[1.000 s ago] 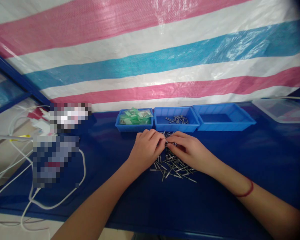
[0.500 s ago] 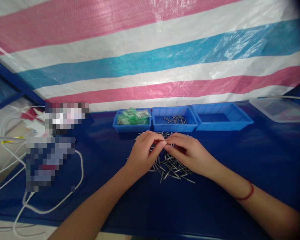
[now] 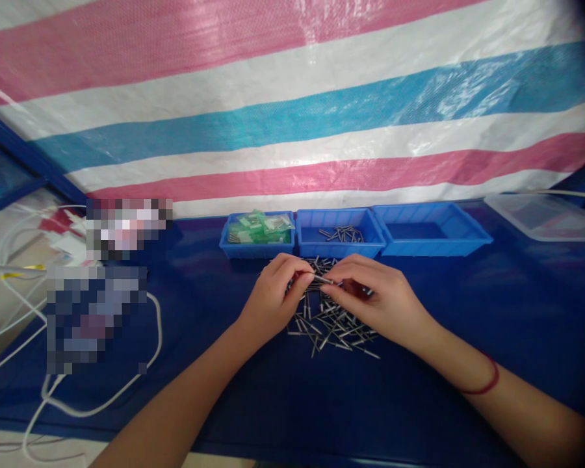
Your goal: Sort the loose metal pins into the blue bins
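Observation:
Between my two hands is a blind rivet [image 3: 323,279], a thin metal pin with a thicker sleeve. My left hand [image 3: 276,292] pinches its left end between thumb and forefinger. At the other end, the thumb and forefinger of my right hand [image 3: 377,292] close on it. A loose pile of similar rivets [image 3: 341,328] lies on the blue table under and in front of both hands, partly hidden by them. Behind the hands, a blue bin [image 3: 341,248] holds several more rivets.
Left of that bin, another blue bin [image 3: 257,251] contains green and clear small packets. A third blue bin [image 3: 433,246] stands at the right, near a clear plastic lid [image 3: 541,218]. White cables [image 3: 160,331] loop across the table's left side. A striped sheet [image 3: 292,130] hangs behind.
My hands have drawn slightly apart, the right one shifting a little rightward, and the rivet between the fingertips now shows. The bins have not moved.

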A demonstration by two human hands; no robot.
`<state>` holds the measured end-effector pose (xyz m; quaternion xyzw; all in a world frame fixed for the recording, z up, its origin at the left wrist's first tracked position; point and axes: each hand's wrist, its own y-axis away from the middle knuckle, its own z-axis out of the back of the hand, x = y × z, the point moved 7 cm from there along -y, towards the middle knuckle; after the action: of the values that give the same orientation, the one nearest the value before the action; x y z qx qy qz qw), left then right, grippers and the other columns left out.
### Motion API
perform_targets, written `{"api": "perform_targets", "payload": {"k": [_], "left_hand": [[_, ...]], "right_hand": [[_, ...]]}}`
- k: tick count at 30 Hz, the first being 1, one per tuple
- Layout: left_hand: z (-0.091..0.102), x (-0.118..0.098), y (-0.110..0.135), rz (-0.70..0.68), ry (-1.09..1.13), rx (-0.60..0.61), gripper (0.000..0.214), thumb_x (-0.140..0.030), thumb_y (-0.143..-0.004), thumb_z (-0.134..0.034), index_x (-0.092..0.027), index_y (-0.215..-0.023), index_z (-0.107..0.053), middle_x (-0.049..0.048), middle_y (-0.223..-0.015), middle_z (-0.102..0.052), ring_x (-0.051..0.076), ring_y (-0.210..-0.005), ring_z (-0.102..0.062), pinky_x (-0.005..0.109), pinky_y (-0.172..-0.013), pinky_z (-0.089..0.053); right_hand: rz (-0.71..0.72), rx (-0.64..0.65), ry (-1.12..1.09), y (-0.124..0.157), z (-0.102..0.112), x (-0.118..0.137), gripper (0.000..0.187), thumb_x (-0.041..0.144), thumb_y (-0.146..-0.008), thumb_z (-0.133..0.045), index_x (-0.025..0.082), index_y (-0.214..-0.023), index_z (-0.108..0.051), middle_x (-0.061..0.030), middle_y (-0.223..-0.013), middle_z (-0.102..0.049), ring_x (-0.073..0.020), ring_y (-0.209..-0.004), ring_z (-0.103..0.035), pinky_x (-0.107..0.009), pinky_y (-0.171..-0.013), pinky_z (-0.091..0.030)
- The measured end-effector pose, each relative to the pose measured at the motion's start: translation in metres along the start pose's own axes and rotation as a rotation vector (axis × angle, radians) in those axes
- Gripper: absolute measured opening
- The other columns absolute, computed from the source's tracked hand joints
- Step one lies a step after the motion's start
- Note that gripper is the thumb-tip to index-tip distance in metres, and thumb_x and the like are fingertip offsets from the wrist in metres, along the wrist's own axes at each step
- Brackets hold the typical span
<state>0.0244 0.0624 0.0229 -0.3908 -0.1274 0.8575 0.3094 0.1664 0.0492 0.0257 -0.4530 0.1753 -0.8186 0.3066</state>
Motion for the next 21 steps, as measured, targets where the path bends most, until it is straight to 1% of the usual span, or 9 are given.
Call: {"api": "perform_targets", "payload": {"k": [3,5,7,10,13,15,17,19,21], "left_hand": [[-0.004,-0.001,0.000,-0.025,0.030,0.078,0.015,-0.025,-0.095,-0.044,-0.018,-0.092,-0.057,0.0062,-0.094,-0.058,0.017,-0.091,-0.056,0.030,-0.083,-0.045],[-0.007,-0.001,0.001,-0.037,0.038,0.115,0.017,-0.025,-0.095,-0.042,-0.018,-0.092,-0.057,0.0070,-0.094,-0.057,0.017,-0.093,-0.056,0.031,-0.085,-0.045],[-0.009,-0.002,0.001,-0.043,0.029,0.139,0.019,-0.025,-0.096,-0.040,-0.018,-0.091,-0.057,0.0075,-0.094,-0.058,0.018,-0.094,-0.055,0.032,-0.086,-0.045],[-0.010,-0.003,0.002,-0.037,0.003,0.149,0.021,-0.023,-0.096,-0.038,-0.017,-0.089,-0.056,0.0075,-0.093,-0.058,0.018,-0.092,-0.055,0.032,-0.086,-0.044],[-0.008,-0.003,0.001,-0.016,-0.025,0.119,0.020,-0.023,-0.096,-0.039,-0.017,-0.090,-0.057,0.0065,-0.092,-0.059,0.016,-0.091,-0.055,0.030,-0.086,-0.044],[-0.002,0.001,-0.001,0.015,-0.069,0.058,0.018,-0.023,-0.096,-0.040,-0.017,-0.096,-0.057,0.0055,-0.094,-0.061,0.016,-0.093,-0.054,0.030,-0.087,-0.043],[0.008,0.008,-0.002,0.054,-0.122,-0.022,0.018,-0.022,-0.095,-0.042,-0.018,-0.104,-0.057,0.0049,-0.098,-0.062,0.016,-0.095,-0.054,0.030,-0.088,-0.042],[0.017,0.017,-0.003,0.087,-0.170,-0.079,0.019,-0.022,-0.094,-0.043,-0.017,-0.107,-0.056,0.0048,-0.100,-0.062,0.017,-0.095,-0.055,0.031,-0.086,-0.042],[0.023,0.027,-0.004,0.121,-0.227,-0.090,0.017,-0.020,-0.091,-0.046,-0.016,-0.104,-0.057,0.0047,-0.095,-0.062,0.018,-0.091,-0.055,0.031,-0.083,-0.043]], "right_hand": [[0.080,0.010,0.085,0.000,0.001,0.007,0.013,0.022,-0.086,-0.060,0.020,-0.098,-0.063,-0.0064,-0.092,-0.065,-0.0138,-0.071,-0.059,-0.026,-0.061,-0.048],[0.107,0.022,0.113,0.000,0.002,0.010,0.011,0.023,-0.089,-0.056,0.020,-0.097,-0.063,-0.0068,-0.092,-0.066,-0.0151,-0.076,-0.061,-0.026,-0.064,-0.048],[0.109,0.047,0.148,0.000,0.001,0.011,0.012,0.026,-0.091,-0.054,0.019,-0.091,-0.063,-0.0064,-0.086,-0.066,-0.0147,-0.072,-0.061,-0.026,-0.063,-0.048],[0.104,0.125,0.235,0.001,-0.003,0.009,0.020,0.030,-0.092,-0.051,0.018,-0.082,-0.064,-0.0055,-0.075,-0.064,-0.0140,-0.065,-0.058,-0.026,-0.061,-0.045],[0.108,0.175,0.261,-0.001,-0.005,0.006,0.023,0.028,-0.092,-0.050,0.017,-0.076,-0.063,-0.0034,-0.068,-0.060,-0.0131,-0.061,-0.055,-0.025,-0.058,-0.042],[0.096,0.119,0.270,-0.007,0.000,0.001,0.021,0.026,-0.092,-0.049,0.017,-0.077,-0.062,-0.0026,-0.067,-0.060,-0.0126,-0.060,-0.054,-0.025,-0.058,-0.042],[0.070,-0.016,0.349,-0.015,0.012,-0.005,0.020,0.028,-0.092,-0.049,0.017,-0.080,-0.062,-0.0035,-0.071,-0.062,-0.0135,-0.062,-0.056,-0.026,-0.060,-0.043],[0.032,-0.148,0.517,-0.021,0.023,-0.012,0.022,0.032,-0.092,-0.049,0.017,-0.086,-0.064,-0.0056,-0.075,-0.064,-0.0162,-0.067,-0.059,-0.028,-0.061,-0.043],[-0.001,-0.207,0.704,-0.024,0.029,-0.017,0.027,0.037,-0.092,-0.049,0.016,-0.096,-0.065,-0.0080,-0.079,-0.065,-0.0192,-0.070,-0.061,-0.028,-0.058,-0.042]]}}
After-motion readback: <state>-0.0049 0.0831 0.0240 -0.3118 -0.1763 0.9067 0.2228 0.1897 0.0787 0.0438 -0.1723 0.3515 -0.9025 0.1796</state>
